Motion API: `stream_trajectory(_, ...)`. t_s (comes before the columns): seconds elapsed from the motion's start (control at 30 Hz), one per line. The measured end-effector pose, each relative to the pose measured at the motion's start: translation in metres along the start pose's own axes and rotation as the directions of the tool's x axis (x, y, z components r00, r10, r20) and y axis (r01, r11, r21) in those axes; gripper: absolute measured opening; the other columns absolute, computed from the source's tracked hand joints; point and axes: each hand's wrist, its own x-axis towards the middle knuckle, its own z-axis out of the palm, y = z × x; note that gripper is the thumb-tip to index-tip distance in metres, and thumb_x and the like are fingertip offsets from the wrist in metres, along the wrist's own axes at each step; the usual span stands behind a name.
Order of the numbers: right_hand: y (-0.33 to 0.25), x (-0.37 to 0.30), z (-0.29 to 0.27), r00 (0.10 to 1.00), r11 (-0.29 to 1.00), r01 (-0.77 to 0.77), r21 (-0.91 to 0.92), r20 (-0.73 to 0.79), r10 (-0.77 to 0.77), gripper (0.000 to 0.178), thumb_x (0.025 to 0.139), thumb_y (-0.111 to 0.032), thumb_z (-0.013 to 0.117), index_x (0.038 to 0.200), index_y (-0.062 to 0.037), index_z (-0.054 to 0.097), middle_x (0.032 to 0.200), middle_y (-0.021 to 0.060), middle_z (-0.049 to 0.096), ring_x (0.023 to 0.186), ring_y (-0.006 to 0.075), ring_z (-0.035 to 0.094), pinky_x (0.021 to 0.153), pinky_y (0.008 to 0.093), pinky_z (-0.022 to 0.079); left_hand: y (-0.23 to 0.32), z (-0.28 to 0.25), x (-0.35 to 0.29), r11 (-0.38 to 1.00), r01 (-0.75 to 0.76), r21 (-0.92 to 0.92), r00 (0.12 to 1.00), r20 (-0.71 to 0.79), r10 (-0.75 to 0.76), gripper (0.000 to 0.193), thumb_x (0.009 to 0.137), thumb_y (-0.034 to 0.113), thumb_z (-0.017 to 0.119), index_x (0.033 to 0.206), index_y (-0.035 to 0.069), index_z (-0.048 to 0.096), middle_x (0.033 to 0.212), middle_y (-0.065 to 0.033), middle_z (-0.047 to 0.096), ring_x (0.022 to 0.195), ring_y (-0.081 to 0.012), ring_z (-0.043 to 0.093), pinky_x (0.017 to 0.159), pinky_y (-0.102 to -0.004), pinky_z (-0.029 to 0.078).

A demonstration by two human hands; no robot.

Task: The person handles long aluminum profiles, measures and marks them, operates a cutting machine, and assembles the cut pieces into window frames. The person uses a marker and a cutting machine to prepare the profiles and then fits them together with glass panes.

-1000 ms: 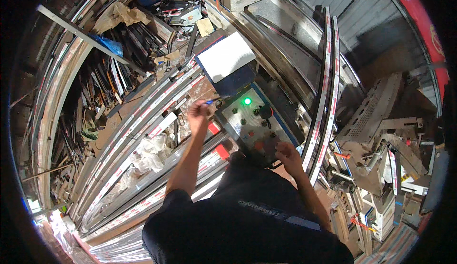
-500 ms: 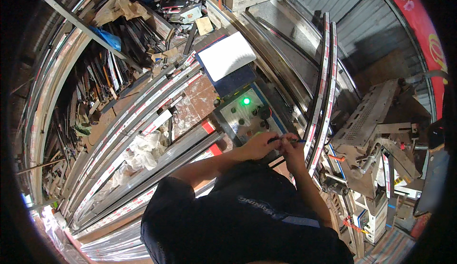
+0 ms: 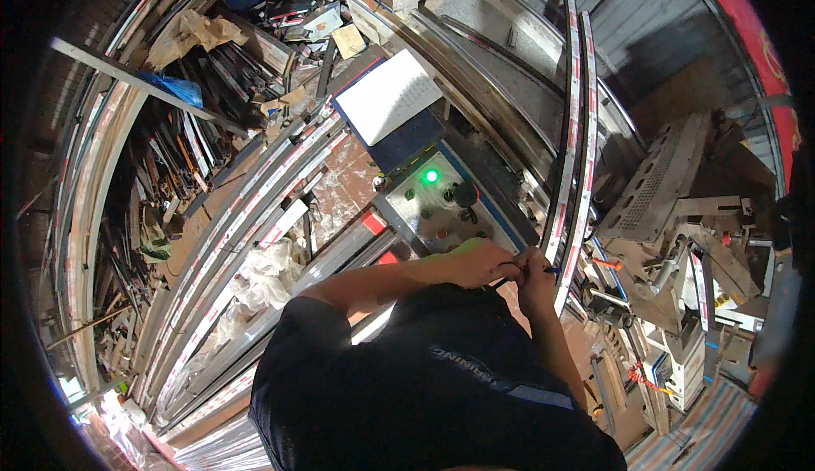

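Right of centre, left hand [image 3: 480, 263] meets right hand [image 3: 533, 277]; right grip pinches a blue item [image 3: 553, 270]; left grip: cannot tell.

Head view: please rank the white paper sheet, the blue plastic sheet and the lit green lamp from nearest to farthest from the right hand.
From the right hand:
1. Lit green lamp: ahead and left.
2. White paper sheet: farther ahead and left.
3. Blue plastic sheet: far left.

Left hand [image 3: 484, 262] and right hand [image 3: 535, 277] mostly hide a dark object [image 3: 507, 265]. At two o'clock, the red banner [image 3: 757, 33] is cropped.
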Motion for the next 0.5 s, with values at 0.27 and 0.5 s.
stream_trajectory(0.27,0.0,0.007,-0.005,0.986,0.869,-0.125,0.479,0.158,0.055,0.033,0.113,-0.033,0.053,0.091,-0.009,0.056,0.081,0.0029,0.057,0.075,0.0143,0.059,0.069,0.0303,0.05,0.005,-0.025,0.024,0.993,-0.081,0.087,0.98,0.186,0.064,0.035,0.106,0.04,0.054,0.112,0.015,0.078,0.095,-0.0205,0.072,0.09,-0.0408,0.07,0.08,-0.0505,0.052)
stream_trajectory(0.5,-0.003,0.043,-0.017,0.992,0.935,0.123,0.333,-0.015,-0.126,0.038,0.112,-0.037,0.054,0.087,-0.009,0.055,0.08,0.004,0.056,0.068,0.0145,0.052,0.063,0.0316,0.045,-0.028,-0.052,0.055,0.99,-0.012,0.137,0.92,0.39,-0.043,0.026,0.099,0.02,0.063,0.119,0.006,0.072,0.113,-0.0173,0.072,0.094,-0.0364,0.072,0.082,-0.0445,0.058)
